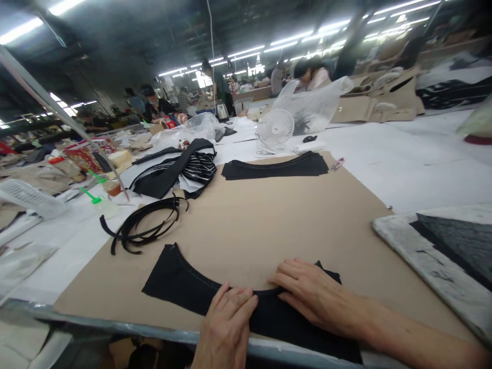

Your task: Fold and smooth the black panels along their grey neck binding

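Note:
A curved black fabric piece [184, 279] lies at the near edge of the brown sheet, its hollow side facing away from me. My left hand [226, 323] rests on the fabric near its middle, fingers extended to the curved edge. To the right, my right hand [311, 292] lies across the same edge, fingers reaching over it and thumb on the cloth. Both hands press down and cover parts of the piece. A narrow strip or fold runs along the curve. Farther back, more curved black pieces [274, 168] lie in a stack.
Black strips lie in a loose coil [144, 225] at left, with striped and black fabric [180, 169] behind. A white fan [275, 127] stands at the back. A padded board [423, 256] bounds the right side. Green-tipped bottles [103, 205] stand left. People work in the background.

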A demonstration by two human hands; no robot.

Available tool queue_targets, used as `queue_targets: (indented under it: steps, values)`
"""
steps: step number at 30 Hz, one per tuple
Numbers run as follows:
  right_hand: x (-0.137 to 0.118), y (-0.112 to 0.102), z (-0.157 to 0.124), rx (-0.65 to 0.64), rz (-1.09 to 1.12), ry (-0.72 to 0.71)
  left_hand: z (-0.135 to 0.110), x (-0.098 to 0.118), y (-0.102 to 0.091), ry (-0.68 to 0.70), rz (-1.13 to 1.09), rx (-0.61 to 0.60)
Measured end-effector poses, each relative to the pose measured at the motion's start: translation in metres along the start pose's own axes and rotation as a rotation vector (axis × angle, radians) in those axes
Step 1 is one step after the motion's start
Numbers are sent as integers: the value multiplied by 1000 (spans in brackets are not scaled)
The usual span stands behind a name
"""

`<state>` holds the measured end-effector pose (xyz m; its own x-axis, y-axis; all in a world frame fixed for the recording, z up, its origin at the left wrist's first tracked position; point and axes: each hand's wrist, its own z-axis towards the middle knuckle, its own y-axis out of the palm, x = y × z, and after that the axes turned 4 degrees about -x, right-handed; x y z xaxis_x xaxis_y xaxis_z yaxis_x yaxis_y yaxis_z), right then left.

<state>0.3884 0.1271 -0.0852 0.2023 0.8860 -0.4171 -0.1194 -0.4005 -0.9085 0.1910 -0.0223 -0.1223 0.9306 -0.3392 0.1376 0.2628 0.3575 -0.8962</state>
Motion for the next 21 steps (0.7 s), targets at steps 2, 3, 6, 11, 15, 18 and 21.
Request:
queue_targets:
  steps: [2,3,6,11,15,18,21]
  values:
    - [0,-7,-3,-11,27,16,13,6,-5,-106,-83,-14]
    - [0,-9,-4,-13,34,14,21,10,-7,-165,-109,-20]
    - [2,-10,-7,5,49,11,44,22,-7,-292,-180,-78]
    - [9,-7,-11,38,22,0,59,34,3,-291,-284,-174]
    - [15,-4,-16,52,-97,-68,51,34,12,-214,-265,-123]
    - [19,-1,-17,60,-170,-118,40,31,19,-136,-183,-111]
    - [22,2,-18,69,-218,-179,27,28,27,32,14,-75]
